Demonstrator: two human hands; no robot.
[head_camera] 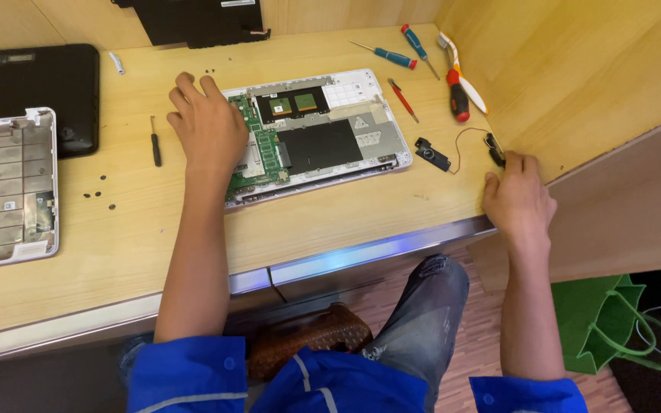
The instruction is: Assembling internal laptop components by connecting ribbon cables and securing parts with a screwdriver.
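Resting flat and spread on the opened laptop base [315,134], the left hand [206,122] steadies it; the right hand [518,200] pinches the far-right speaker module [494,148].

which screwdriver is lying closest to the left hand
The small black screwdriver, alone on the desk just left of the left hand. The blue- and red-handled ones lie beyond the opened laptop, near the wall.

Just one head cam here — it's looking steeply down at the desk [392,210] from close range, catching the knees too.
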